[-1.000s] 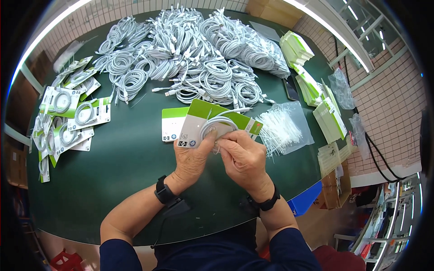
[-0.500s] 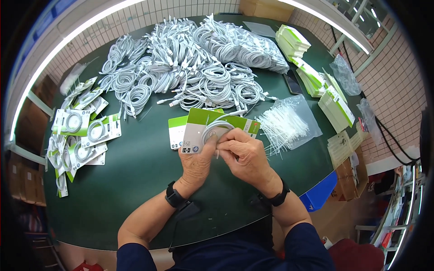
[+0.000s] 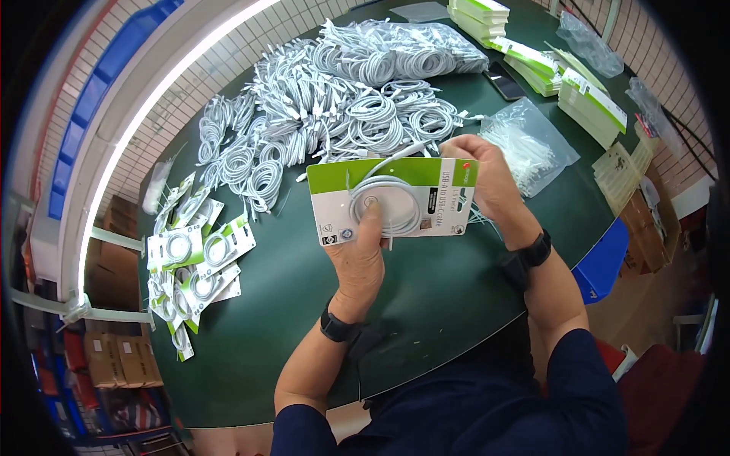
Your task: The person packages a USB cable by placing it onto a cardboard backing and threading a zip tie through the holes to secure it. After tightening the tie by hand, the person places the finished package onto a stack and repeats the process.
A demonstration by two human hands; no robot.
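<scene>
Our right hand has moved from the coiled cable to the card's top-right corner, grip unclear; our left hand pinches both; a lax thumb could let the coil slip.

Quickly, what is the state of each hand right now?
Left hand: closed, holding a green-and-white card with a coiled white cable.
Right hand: curled near the card's upper right corner; whether it holds anything cannot be told.
</scene>
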